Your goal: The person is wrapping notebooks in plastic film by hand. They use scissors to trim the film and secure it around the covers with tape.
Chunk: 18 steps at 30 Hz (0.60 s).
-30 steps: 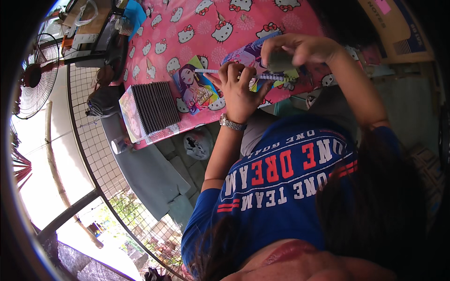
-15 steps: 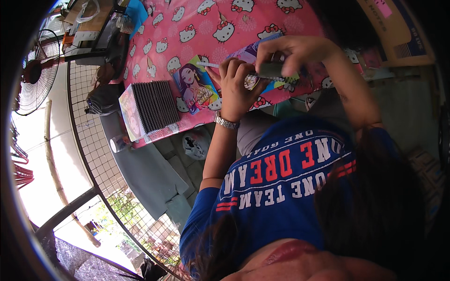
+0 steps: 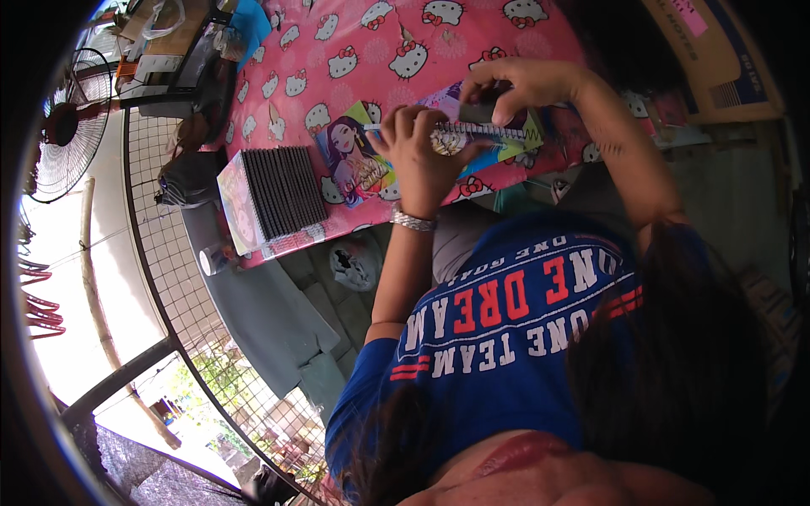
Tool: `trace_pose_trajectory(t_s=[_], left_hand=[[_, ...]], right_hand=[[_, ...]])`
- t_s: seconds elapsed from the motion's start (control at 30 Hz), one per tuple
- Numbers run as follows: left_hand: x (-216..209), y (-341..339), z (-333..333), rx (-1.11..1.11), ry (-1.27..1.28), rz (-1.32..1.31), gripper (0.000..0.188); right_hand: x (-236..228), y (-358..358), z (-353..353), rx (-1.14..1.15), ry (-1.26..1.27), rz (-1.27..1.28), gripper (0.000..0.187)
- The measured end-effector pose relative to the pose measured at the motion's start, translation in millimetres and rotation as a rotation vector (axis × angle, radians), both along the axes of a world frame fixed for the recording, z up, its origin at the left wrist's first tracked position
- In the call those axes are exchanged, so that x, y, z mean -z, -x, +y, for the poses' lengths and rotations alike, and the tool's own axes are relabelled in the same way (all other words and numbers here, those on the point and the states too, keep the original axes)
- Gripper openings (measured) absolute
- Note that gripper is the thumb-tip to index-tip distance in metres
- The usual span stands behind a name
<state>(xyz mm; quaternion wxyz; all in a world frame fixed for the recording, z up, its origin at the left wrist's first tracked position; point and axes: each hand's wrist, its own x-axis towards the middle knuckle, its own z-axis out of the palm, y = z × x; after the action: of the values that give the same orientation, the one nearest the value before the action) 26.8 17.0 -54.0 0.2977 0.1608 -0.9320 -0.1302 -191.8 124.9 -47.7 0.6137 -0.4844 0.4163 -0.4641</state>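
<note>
A spiral-bound notebook (image 3: 513, 145) with a bright cover lies at the table's near edge, its coil of wire running along its far side. Over its left part, my left hand (image 3: 418, 152) has curled fingers and a thumb stretched along the coil. A short white end (image 3: 371, 127) juts out left of these fingers. Above the notebook's right part is my right hand (image 3: 536, 87), fingers bent round a dark flat piece (image 3: 477, 112) whose kind I cannot make out. Left of my left hand lies a colourful notebook cover (image 3: 353, 152) with a cartoon figure.
A stack of notebooks (image 3: 283, 192) with dark spines stands at the table's left corner. The pink patterned tablecloth (image 3: 363, 63) stretches beyond my hands. A cardboard box (image 3: 717, 67) is at the far right, a fan (image 3: 63, 126) at the far left.
My right hand has risen slightly, with the dark piece now higher off the coil, so more coil shows. My left hand has shifted a little, and less of the white end shows.
</note>
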Motion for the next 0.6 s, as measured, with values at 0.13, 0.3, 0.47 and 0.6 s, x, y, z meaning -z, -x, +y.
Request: trace_pose_trajectory(t_s=[0.13, 0.3, 0.47, 0.6], left_hand=[[-0.5, -1.8, -26.7, 0.103, -0.032, -0.021, 0.043], [4.3, -2.8, -23.4, 0.109, -0.047, 0.016, 0.045], [1.3, 4.6, -16.6, 0.115, -0.07, 0.03, 0.045], [2.3, 3.3, -12.4, 0.107, -0.1, 0.004, 0.047]], right_hand=[[-0.6, -2.4, -11.1, -0.01, 0.035, 0.166, 0.062], [-4.5, -4.9, -9.2, -0.133, 0.186, -0.262, 0.061], [-5.8, -6.6, 3.3, -0.087, 0.191, -0.336, 0.052], [-6.7, -4.1, 1.4, -0.11, 0.218, -0.295, 0.053]])
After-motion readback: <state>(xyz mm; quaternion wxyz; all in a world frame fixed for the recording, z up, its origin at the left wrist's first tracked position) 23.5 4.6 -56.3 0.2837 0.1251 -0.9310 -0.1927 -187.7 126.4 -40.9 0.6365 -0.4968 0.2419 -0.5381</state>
